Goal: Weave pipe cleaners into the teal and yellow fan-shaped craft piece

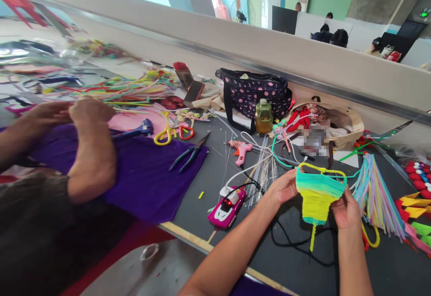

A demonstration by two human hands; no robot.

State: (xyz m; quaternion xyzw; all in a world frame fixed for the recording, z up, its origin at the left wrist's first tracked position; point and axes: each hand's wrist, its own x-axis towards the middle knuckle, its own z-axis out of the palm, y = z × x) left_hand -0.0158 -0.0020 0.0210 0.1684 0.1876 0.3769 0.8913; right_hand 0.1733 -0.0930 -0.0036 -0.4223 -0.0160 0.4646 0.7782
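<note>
Between my two hands is a pipe-cleaner craft piece [318, 197], wound in turquoise at the top and yellow below. A yellow loop arches over its top, and a yellow stem hangs from its narrow lower end. My left hand [286, 187] pinches the upper left edge. On the right side, my right hand [346, 208] grips the edge, its fingers partly behind the piece. A turquoise strand runs out to the right, towards a fan of pastel pipe cleaners [377, 197]. Under the piece, a black cable [286, 242] lies on the dark table [259, 260].
A co-worker's hands [77, 110] work at left over purple cloth [144, 179]. Nearby lie pliers [190, 152], yellow-and-red-handled scissors [164, 132], a pink glue gun [240, 150] and a magenta car-shaped device [227, 208]. Behind stand a bottle [263, 116] and dotted bag [256, 92].
</note>
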